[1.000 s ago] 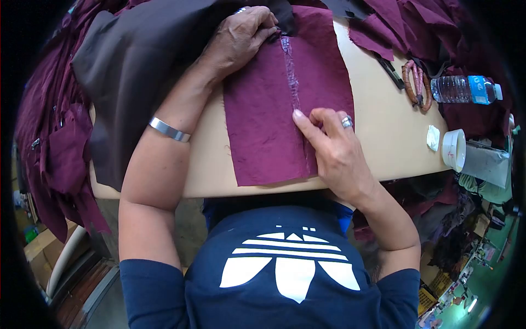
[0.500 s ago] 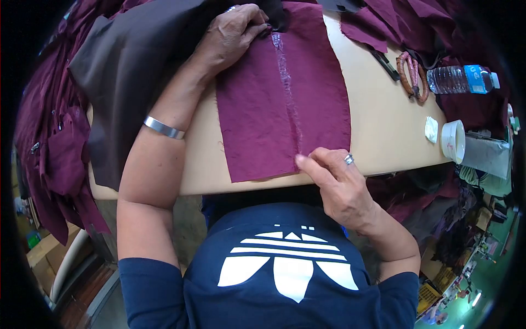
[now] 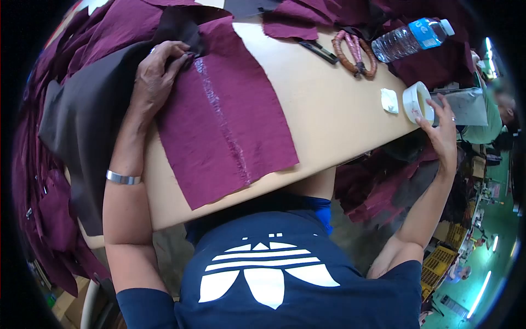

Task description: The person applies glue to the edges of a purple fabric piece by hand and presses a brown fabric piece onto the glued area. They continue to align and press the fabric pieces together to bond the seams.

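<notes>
A maroon fabric piece (image 3: 241, 109) lies on the pale table (image 3: 312, 109), with a shiny, wet-looking strip (image 3: 219, 109) running down its middle. At the upper end of that strip, my left hand (image 3: 156, 77) pinches the maroon cloth where it meets dark brown material (image 3: 96, 115). My right hand (image 3: 442, 129) is at the small white tub (image 3: 415, 104) near the table's right edge, thumb and fingers spread around its rim. Pale contents show inside the tub. A folded white piece (image 3: 389, 101) lies just left of it.
A water bottle (image 3: 402, 44), scissors with wrapped handles (image 3: 356, 55) and a black tool (image 3: 319, 51) lie at the upper right. Maroon cloth is heaped along the left and far sides. Yellow crates (image 3: 438, 263) stand at the lower right, and a person (image 3: 457, 273) is beyond them.
My right hand has left the lower end of the strip and moved right to the tub. The view has shifted and turned; my left hand still pinches the cloth's upper end.
</notes>
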{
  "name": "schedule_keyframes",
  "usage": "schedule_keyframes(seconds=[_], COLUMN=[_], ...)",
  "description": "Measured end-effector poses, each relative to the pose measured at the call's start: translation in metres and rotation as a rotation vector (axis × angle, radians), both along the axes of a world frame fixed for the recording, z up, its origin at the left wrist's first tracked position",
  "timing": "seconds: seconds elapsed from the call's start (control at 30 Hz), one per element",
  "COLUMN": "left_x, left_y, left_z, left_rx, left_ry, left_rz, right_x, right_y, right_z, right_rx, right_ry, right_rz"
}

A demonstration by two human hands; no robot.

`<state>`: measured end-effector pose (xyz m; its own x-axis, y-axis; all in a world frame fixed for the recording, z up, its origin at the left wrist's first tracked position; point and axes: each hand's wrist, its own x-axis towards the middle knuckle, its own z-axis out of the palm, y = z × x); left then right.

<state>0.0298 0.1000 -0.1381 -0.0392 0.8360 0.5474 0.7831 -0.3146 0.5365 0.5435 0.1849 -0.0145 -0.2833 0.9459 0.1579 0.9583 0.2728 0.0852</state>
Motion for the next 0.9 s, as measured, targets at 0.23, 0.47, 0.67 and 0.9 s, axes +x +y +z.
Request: schedule_keyframes(seconds=[0.23,0.47,0.67,0.9], left_x=[0.007,0.005,0.003,0.0], left_y=[-0.006,-0.005,-0.003,0.003], left_z=[0.011,0.009,0.007,-0.003], left_rx=[-0.077,-0.069,-0.038,0.068], left_ry=[-0.034,-0.018,-0.025,-0.007], left_rz=[0.019,0.02,-0.002,-0.018], right_x=[0.042,0.054,0.03,-0.09], right_y=[0.036,0.042,0.004,-0.007], right_z=[-0.027,-0.033,-0.013,0.005], right_rx=[-0.155,-0.127,0.035,0.242], right_ry=[-0.101,0.105,-0.112,0.127], right_rz=[-0.054,-0.048,-0.045,0.365])
